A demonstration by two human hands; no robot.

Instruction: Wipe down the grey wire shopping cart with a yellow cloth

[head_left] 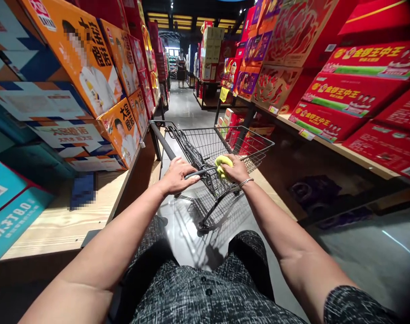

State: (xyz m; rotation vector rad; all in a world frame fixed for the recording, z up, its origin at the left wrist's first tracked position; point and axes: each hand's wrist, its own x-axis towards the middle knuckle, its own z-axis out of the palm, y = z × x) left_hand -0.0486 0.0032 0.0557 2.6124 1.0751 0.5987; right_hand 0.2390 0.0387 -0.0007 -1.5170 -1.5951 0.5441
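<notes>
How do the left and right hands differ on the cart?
1. Grip: the left hand wraps bare around the dark handle; the right hand closes over a yellow cloth pressed to the near edge of the cart.
2. Wrist: the right one wears a thin bracelet; the left one is bare.
Shared: both hands are knuckles up at the near end of the cart.

Ahead of the hands, the wire shopping cart [221, 148] blocks the way; beyond it the aisle floor [186, 105] lies open. Boxed shelves [90, 90] crowd both sides.
</notes>
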